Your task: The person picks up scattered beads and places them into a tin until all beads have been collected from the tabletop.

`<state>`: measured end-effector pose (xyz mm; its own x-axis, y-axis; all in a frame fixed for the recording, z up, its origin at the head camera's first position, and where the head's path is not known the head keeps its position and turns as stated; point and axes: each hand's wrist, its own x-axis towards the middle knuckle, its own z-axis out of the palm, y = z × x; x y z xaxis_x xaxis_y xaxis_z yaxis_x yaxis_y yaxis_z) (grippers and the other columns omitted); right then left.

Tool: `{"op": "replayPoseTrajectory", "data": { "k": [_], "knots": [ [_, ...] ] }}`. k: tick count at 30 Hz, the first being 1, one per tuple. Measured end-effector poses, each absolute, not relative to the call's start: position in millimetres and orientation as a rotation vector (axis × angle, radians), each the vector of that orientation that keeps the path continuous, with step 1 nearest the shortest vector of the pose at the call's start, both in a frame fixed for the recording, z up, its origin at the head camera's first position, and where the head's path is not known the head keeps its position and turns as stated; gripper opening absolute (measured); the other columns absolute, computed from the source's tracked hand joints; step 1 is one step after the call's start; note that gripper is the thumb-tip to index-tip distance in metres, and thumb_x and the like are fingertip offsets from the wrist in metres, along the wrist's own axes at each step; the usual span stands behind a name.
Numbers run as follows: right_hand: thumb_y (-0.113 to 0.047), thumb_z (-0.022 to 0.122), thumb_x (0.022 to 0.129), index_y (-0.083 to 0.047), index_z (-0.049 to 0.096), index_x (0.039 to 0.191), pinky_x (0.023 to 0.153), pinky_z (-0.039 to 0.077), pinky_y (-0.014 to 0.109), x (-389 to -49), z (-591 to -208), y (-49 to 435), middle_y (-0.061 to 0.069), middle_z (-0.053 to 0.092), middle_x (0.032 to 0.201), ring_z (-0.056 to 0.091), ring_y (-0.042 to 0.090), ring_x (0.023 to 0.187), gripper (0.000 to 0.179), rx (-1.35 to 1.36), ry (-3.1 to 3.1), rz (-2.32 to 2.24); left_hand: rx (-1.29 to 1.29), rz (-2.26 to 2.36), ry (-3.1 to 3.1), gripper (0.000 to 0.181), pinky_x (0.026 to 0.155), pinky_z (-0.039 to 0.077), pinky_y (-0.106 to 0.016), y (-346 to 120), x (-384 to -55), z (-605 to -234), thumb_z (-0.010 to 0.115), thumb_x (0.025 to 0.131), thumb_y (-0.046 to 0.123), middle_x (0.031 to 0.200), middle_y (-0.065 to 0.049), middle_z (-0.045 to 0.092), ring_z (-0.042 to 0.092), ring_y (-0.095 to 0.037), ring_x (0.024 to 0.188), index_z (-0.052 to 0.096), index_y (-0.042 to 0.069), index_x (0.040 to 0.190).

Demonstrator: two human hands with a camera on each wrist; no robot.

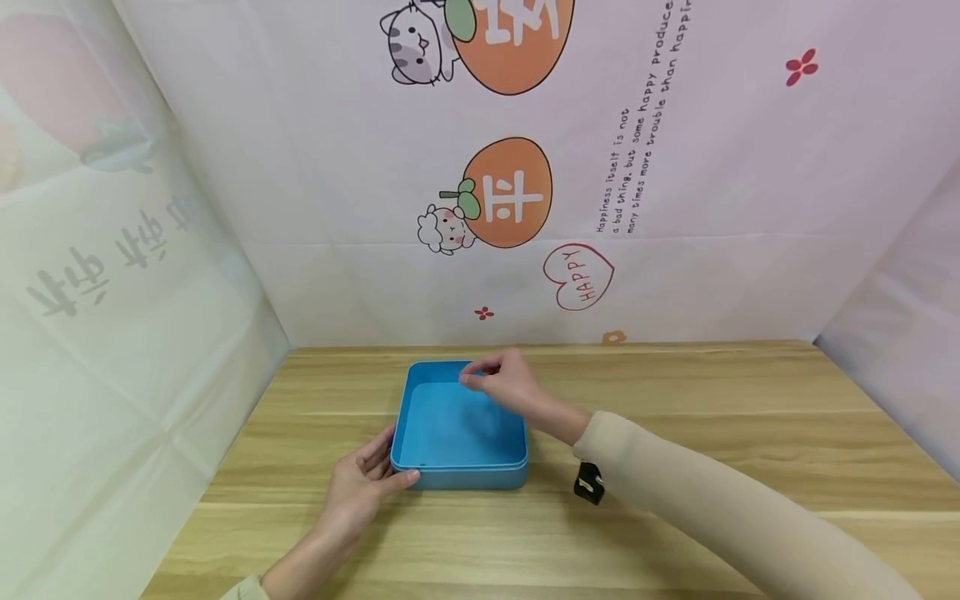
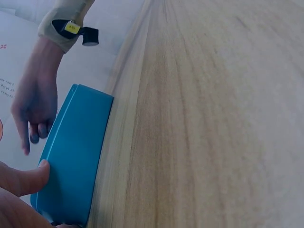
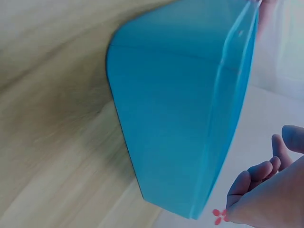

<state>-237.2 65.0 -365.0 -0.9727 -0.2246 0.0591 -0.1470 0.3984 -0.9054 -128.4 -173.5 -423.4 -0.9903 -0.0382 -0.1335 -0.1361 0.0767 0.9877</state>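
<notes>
A shallow blue plastic box point(image 1: 459, 478) with an open top and rounded corners sits on the wooden table. Its inside floor shows plain blue, partly behind the right hand. My left hand point(image 1: 356, 490) holds the near left corner, the thumb on the front wall and the fingers along the left side. In the left wrist view that thumb point(image 2: 35, 178) presses near the rim. Over the box's far right part hovers my right hand point(image 1: 506, 383), fingers loosely bent. In the right wrist view its thumb point(image 3: 293, 137) and forefinger stand apart, with nothing visible between them.
The wooden table point(image 1: 712, 433) extends to both sides of the box. A printed white cloth point(image 1: 337, 167) hangs behind it, and more cloth point(image 1: 97, 350) covers the left side. A small black wrist camera point(image 1: 589, 483) sits at the right cuff.
</notes>
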Motion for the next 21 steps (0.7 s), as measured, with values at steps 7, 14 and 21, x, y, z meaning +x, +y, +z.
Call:
{"op": "replayPoseTrajectory", "data": {
  "k": [7,14,21],
  "knots": [
    [-0.013,0.077,0.098,-0.006,0.084,0.097,0.066,0.045,0.029,-211,-359,96,0.004,0.067,0.092,0.055,0.023,0.083,0.010,-0.470,2.564,-1.642,-0.180,2.086,2.245,0.084,0.109,0.048,-0.043,-174,-129,-423,0.083,0.089,-0.001,0.164,-0.027,0.035,0.039,-0.043,0.148,0.038,-0.002,0.160],
    [-0.017,0.078,0.096,-0.008,0.084,0.097,0.065,0.045,0.029,-189,-361,132,0.002,0.069,0.089,0.056,0.023,0.079,0.010,-0.497,2.605,-1.578,-0.184,2.082,2.249,0.086,0.110,0.047,-0.043,-178,-131,-424,0.085,0.087,-0.001,0.163,-0.027,0.036,0.038,-0.042,0.148,0.040,-0.002,0.160],
    [-0.017,0.080,0.094,-0.006,0.083,0.096,0.063,0.046,0.026,-172,-361,159,0.001,0.070,0.090,0.057,0.022,0.078,0.012,-0.547,2.624,-1.553,-0.213,2.062,2.260,0.085,0.108,0.049,-0.043,-181,-129,-420,0.086,0.087,0.000,0.161,-0.029,0.039,0.041,-0.043,0.146,0.041,-0.002,0.159]
  ]
}}
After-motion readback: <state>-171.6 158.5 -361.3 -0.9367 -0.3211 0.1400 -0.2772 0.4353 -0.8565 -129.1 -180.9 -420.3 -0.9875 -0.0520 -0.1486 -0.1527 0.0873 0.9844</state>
